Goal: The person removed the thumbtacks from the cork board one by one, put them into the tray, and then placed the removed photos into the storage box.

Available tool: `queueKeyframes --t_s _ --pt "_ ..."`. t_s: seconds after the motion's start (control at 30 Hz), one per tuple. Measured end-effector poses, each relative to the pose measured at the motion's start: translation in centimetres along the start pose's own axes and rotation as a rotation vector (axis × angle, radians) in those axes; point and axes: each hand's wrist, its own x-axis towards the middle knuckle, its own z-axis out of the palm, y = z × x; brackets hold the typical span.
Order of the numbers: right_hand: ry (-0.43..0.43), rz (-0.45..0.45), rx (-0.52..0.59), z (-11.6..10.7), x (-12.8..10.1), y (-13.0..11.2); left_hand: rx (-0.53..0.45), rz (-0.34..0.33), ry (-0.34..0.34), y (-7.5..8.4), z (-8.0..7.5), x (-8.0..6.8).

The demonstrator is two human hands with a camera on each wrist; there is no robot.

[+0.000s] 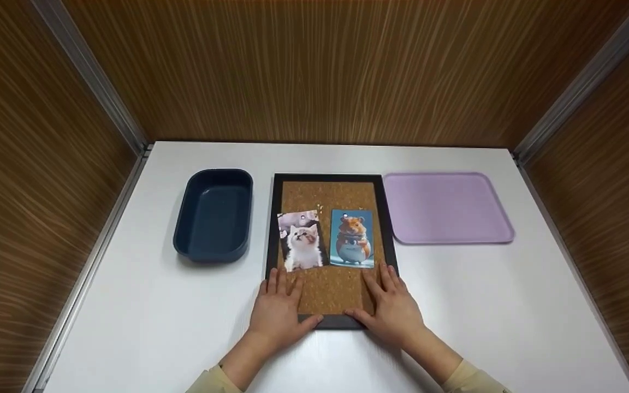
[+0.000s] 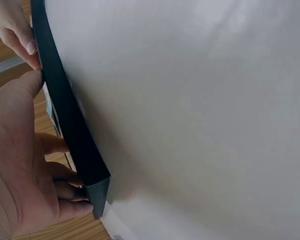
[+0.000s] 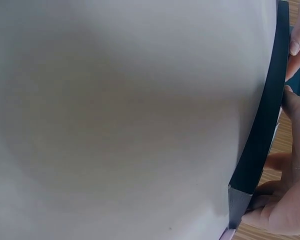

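A cork board [image 1: 330,289] in a black frame is laid flat on the white table [image 1: 145,316], and every other thing is placed relative to it. Its near edge is held by both hands. The left hand [image 1: 277,312] is spread over the near left corner, fingers flat on the cork and thumb set against the frame's front rail. The right hand [image 1: 392,307] is laid likewise on the near right corner, fingers straight, thumb on the rail. Two pictures are pinned on the board's middle: a kitten photo [image 1: 302,240] tilted at the left, a hamster card [image 1: 352,238] upright just beside it. A dark blue tub [image 1: 214,214] is seen left of the board, a lilac tray [image 1: 445,207] just right of it.
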Motion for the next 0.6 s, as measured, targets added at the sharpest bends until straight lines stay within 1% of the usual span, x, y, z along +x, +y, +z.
queueKeyframes --t_s 0.07,0.17,0.23,0.3,0.43,0.6 --pt "-0.003 0.005 0.002 0.0 0.0 0.0 -0.008 -0.006 -0.002 0.0 -0.2 0.0" --pt "-0.003 0.006 0.001 -0.1 -0.1 0.0 0.0 -0.012 0.014 0.1 -0.6 0.1" --pt "-0.004 0.006 -0.004 -0.1 -0.1 0.0 0.007 -0.006 0.037 0.3 -1.0 0.4" --pt "-0.006 0.006 -0.008 -0.1 -0.1 0.1 0.015 0.014 0.06 0.5 -1.5 1.0" --pt "-0.006 0.001 -0.008 -0.1 -0.1 0.0 0.039 0.086 0.074 0.9 -2.4 2.8" --pt "-0.004 -0.008 -0.017 -0.1 -0.1 -0.1 0.071 0.199 0.069 1.3 -2.8 5.8"
